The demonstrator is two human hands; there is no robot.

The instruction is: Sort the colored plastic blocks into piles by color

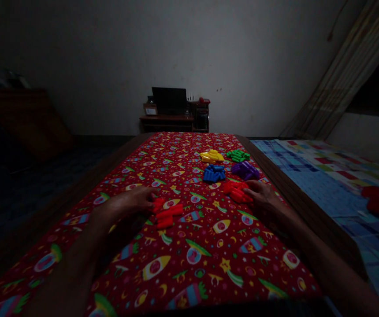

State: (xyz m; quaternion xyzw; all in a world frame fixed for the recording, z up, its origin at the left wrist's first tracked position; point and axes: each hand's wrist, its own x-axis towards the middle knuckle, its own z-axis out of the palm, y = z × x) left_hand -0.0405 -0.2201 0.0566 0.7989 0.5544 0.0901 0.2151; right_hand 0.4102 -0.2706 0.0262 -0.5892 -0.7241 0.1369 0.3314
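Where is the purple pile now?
In the head view, the purple pile lies right of centre on the patterned cloth, between the green pile behind and the red pile at the right hand.

One pile (165,216) lies left, five piles (213,174) right on cloth (206,235); desk (166,118) behind.

Dim, underexposed. Wall (216,57) brightest mid-frame; corners drop to near black. Dark shadow under left hand (135,199). Small highlights on yellow pieces (211,156). Wide-angle stretch slants curtain (338,79). Cabinet (20,119) at left edge soft, murky.
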